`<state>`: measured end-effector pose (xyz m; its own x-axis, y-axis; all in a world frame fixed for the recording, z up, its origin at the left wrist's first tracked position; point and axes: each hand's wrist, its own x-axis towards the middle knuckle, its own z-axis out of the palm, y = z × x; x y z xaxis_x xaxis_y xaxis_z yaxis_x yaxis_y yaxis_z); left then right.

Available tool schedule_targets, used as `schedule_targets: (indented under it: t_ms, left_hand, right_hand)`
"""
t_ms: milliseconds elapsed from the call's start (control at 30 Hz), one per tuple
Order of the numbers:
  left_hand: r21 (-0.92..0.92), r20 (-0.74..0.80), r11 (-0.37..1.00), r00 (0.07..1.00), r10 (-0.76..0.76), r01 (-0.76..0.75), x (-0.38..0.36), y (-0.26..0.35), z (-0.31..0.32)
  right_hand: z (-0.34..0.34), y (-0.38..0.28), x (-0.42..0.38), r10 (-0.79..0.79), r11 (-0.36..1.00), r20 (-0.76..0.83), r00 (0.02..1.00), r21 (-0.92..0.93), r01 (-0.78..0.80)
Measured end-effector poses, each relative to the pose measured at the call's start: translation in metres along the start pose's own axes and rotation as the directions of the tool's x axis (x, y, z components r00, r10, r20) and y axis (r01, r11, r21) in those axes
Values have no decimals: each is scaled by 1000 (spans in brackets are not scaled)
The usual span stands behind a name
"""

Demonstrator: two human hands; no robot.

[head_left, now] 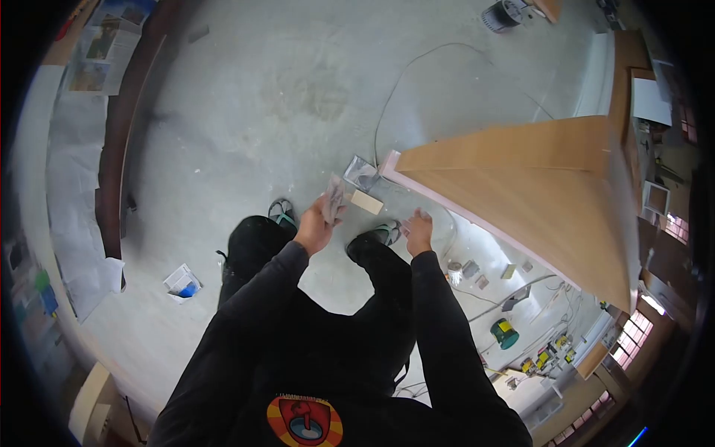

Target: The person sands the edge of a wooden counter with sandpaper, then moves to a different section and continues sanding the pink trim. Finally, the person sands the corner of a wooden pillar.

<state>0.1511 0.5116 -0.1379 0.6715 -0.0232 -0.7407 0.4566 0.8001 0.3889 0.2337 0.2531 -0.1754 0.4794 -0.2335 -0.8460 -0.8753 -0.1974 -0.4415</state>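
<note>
Left hand [316, 227] raised, fingers closed around a crumpled grey sheet of sandpaper [334, 200]. Right hand [417, 231] empty, fingers loosely spread, nearer the large tan wooden cabinet [551, 194]. The cabinet's pale pink front edge [447, 205] lies to the right of the sandpaper, running down-right; a small pale wooden block [366, 201] sits between them.
</note>
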Motion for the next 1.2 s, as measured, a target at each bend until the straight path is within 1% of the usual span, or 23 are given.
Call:
schedule_targets:
  t_ms: [33, 67, 100, 167, 200, 267, 300, 333, 367, 400, 433, 467, 533, 600, 700, 733, 800, 867, 933, 1000, 1067, 1100, 1200]
  left_hand:
    - [-16, -1, 1000, 1000, -17, 17, 21, -11, -3]
    - [-30, 4, 999, 1000, -27, 27, 43, -19, -6]
    - [-18, 38, 1000, 999, -24, 25, 67, -29, -13]
    - [-23, 65, 999, 998, -28, 30, 104, -45, -22]
    - [-33, 91, 999, 995, -34, 37, 122, -50, -27]
    - [90, 142, 996, 990, -21, 8, 153, -56, -38]
    - [193, 185, 981, 983, -4, -33, 168, -58, -42]
    - [209, 203, 977, 979, -10, -33, 175, -52, -36]
    - [409, 179, 907, 983, 27, -100, 179, -47, -29]
    - [588, 167, 793, 983, 72, -158, 190, -47, -27]
    - [594, 188, 788, 980, 63, -164, 206, -53, -29]
    - [622, 244, 729, 955, 168, -287, 220, -54, -27]
    - [634, 310, 662, 916, 254, -399, 240, -64, -26]
    - [693, 478, 310, 737, 477, -651, 248, -71, -20]
    - [718, 484, 295, 757, 439, -630, 243, -87, -5]
    - [712, 489, 307, 760, 429, -631, 238, -90, 0]
    - [719, 406, 329, 754, 516, -612, 228, -95, 5]
    - [759, 415, 299, 784, 462, -578, 226, -99, 7]
    - [796, 421, 261, 809, 410, -547, 230, -101, 6]
    - [749, 456, 287, 778, 432, -598, 230, -100, 6]
    - [774, 423, 322, 825, 376, -544, 226, -94, 9]
    - [800, 383, 351, 864, 325, -487, 223, -90, 10]
    - [794, 368, 352, 853, 371, -496, 223, -88, 6]
  right_hand:
    - [-1, 15, 30, 94, 959, -45, 995, 271, -78]
    - [-1, 27, 61, 189, 840, -63, 980, 527, -128]
    - [5, 26, 77, 185, 837, -59, 981, 532, -126]
    - [14, 15, 89, 290, 601, -206, 935, 800, -10]
    - [19, 11, 95, 290, 586, -205, 935, 810, -4]
    - [28, 8, 106, 162, 571, -430, 888, 775, 271]
    - [30, 9, 115, 166, 553, -436, 884, 784, 283]
    - [30, 11, 127, 50, 521, -479, 876, 761, 386]
    - [30, 13, 137, -66, 478, -522, 850, 732, 486]
    - [31, 13, 148, -64, 461, -535, 843, 733, 500]
    - [32, 15, 157, -101, 431, -600, 793, 692, 579]
    - [33, 15, 165, -139, 402, -663, 735, 641, 654]
    - [37, 14, 172, -113, 387, -697, 708, 625, 678]
    - [39, 10, 174, -88, 373, -727, 681, 610, 699]
    - [38, 1, 172, -35, 399, -717, 696, 628, 668]
    - [41, -5, 169, -17, 362, -726, 688, 637, 681]
    - [47, -15, 161, 3, 327, -745, 667, 631, 704]
    - [52, -22, 156, 112, 461, -787, 606, 582, 670]
    - [52, -23, 153, 97, 524, -808, 581, 538, 661]
    - [56, -23, 144, 87, 584, -829, 552, 491, 647]
    - [62, -32, 131, 14, 779, -863, 505, 326, 536]
    - [60, -31, 132, 13, 777, -865, 502, 325, 539]
    - [32, -4, 171, -57, 824, -874, 483, 233, 517]
